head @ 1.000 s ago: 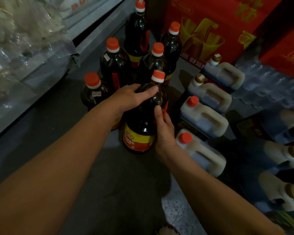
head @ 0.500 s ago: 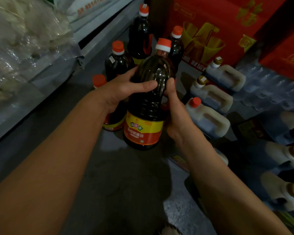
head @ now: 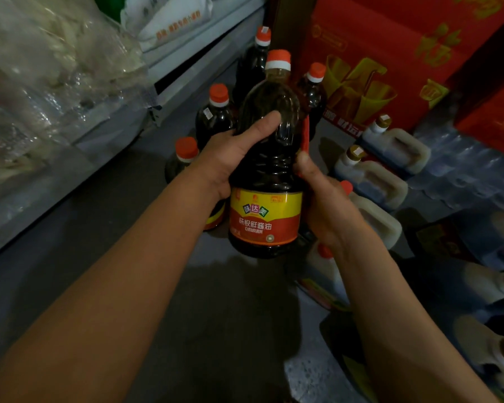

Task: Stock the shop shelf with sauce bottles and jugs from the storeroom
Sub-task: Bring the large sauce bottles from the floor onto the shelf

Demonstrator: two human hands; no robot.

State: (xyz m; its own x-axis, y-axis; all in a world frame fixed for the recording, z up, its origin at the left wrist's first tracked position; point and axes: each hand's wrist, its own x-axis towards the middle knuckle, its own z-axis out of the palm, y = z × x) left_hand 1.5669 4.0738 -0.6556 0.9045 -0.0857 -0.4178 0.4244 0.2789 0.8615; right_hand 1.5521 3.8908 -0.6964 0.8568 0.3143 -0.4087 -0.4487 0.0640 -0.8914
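A big dark soy sauce bottle (head: pixel 269 158) with an orange cap and a yellow-and-red label is held upright above the floor, between both hands. My left hand (head: pixel 230 158) wraps its left side, thumb across the front. My right hand (head: pixel 320 196) presses its right side by the red handle. Behind it several more orange-capped sauce bottles (head: pixel 214 117) stand on the grey floor. White jugs (head: pixel 373 181) with gold or red caps stand in a row to the right.
Red gift cartons (head: pixel 390 53) stack up at the back right. Shrink-wrapped water bottles (head: pixel 472 167) lie beside the jugs. A grey shelf unit (head: pixel 169 80) with plastic-wrapped goods (head: pixel 41 82) runs along the left. More jugs (head: pixel 495 289) fill the right edge.
The bottle has gone from standing on the floor among the others to being lifted clear and brought nearer to me, both hands staying on it.
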